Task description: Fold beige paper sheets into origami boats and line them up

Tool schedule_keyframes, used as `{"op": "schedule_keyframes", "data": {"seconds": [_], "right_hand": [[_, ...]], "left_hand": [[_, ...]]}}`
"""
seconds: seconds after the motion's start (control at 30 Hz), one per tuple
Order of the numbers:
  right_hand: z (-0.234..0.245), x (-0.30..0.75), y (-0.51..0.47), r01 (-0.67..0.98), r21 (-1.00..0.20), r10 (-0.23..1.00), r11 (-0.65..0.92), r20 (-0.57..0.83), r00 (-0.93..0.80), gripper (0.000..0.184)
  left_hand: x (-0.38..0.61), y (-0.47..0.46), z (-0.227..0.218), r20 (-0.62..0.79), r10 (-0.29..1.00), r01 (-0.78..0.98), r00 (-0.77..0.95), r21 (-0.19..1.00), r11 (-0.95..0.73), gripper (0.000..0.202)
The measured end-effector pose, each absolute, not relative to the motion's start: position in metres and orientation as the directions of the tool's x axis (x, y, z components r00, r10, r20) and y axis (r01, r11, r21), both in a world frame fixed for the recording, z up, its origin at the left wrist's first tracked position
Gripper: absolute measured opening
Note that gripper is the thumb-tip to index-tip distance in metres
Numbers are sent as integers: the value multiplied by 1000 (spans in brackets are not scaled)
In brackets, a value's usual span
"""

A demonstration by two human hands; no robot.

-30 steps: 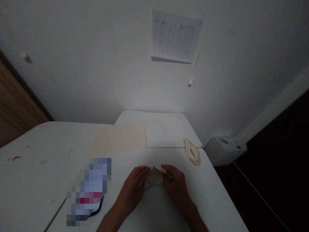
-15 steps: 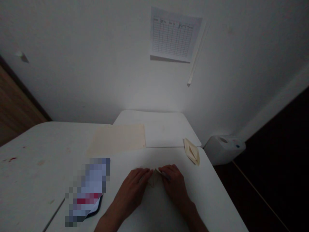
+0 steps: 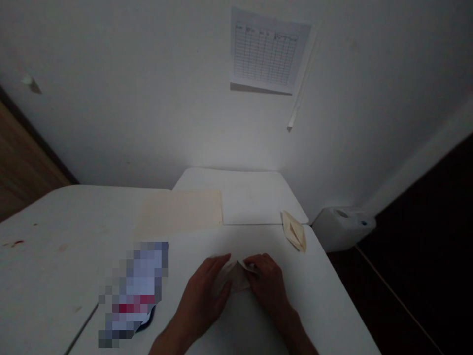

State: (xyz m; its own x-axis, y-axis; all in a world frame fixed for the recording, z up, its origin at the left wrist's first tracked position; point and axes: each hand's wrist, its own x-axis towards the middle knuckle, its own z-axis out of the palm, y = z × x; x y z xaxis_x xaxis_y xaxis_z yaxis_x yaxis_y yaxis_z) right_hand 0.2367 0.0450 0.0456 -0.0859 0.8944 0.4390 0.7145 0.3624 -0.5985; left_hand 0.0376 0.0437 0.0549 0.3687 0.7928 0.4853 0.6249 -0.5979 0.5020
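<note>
Head view, looking forward and down at a white tabletop [image 3: 236, 241]: the left grip [image 3: 201, 296] and the right grip [image 3: 268, 286] were close together near the tabletop's front edge, with a folded cream paper [image 3: 236, 277] held between them. The left grip's fingers were closed over the paper's left side, and the right grip's fingers [image 3: 254, 264] pinched its upper right corner, where a small flap stood up. The folded paper lay low over the tabletop, and the dim light hid its lower edge, so I could not tell whether it was touching the surface.

Ahead of the right grip and a little to its right, a second folded paper [image 3: 294, 231] with pointed ends lay near the tabletop's right edge, well apart from both hands. Ahead of the left grip, a flat cream paper sheet [image 3: 177, 212] lay across the seam where a second white table [image 3: 254, 197] met the tabletop. Just left of the left grip lay a pixelated object [image 3: 135, 291], too blurred to identify, with a dark edge along one side.

Farther ahead of both grips, a printed grid chart [image 3: 269, 49] hung on the white wall [image 3: 155, 123]. Right of the right grip, beyond the tabletop, stood a white plastic container [image 3: 342, 229].
</note>
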Motion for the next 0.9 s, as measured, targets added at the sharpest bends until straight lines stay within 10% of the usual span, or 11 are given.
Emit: {"op": "schedule_keyframes", "data": {"seconds": [0.4, 0.9], "right_hand": [[49, 235, 42, 712, -589, 892, 382, 437, -117, 29], [42, 237, 43, 776, -438, 849, 453, 478, -226, 35]], "left_hand": [[37, 51, 45, 488, 781, 707, 389, 385, -593, 21], [35, 52, 40, 580, 636, 736, 509, 91, -671, 32]]}}
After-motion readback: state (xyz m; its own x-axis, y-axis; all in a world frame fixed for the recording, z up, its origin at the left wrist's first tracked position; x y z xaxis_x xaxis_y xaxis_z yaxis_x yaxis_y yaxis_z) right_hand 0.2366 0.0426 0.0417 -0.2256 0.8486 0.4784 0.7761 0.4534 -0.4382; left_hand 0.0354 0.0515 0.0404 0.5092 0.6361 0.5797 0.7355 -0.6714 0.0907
